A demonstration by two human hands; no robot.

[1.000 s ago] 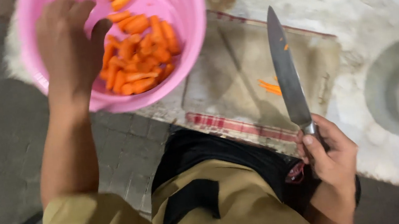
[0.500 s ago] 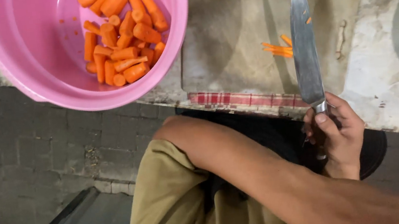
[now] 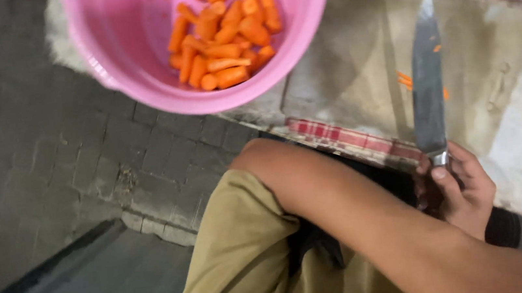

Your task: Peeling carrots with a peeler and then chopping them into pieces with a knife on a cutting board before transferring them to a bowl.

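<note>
The right hand (image 3: 459, 192) is closed around the handle of a large kitchen knife (image 3: 428, 81), thumb laid forward at the base of the blade — a firm full grip, handle almost wholly covered by the fingers. The blade runs straight away from the grip, its flat side facing up and its tip pointing away from the body, so the edge is turned off from the thigh and forearm nearest to it. Beneath the blade lies a worn cutting board (image 3: 357, 70) with a red checked cloth (image 3: 345, 138) showing at its near edge; a few thin carrot scraps (image 3: 405, 79) lie on the board just left of the blade, and small orange flecks cling to the steel. Up and to the left of the grip, well apart from the knife, stands a pink plastic bowl (image 3: 126, 57) holding cut carrot pieces (image 3: 221, 30), heaped toward the side nearer the board. The bowl overlaps the board's left edge; whether it rests on the board or is held above it cannot be determined. The left hand is out of view — only a bare forearm (image 3: 375, 225) crosses the lower frame over a tan trouser leg (image 3: 242, 266), so the state of that grip cannot be reported. Open room: the board is largely bare between bowl and blade. To the right of the grip lies pale, rough ground; to the left the surface gives way to dark brick paving (image 3: 80, 167).
</note>
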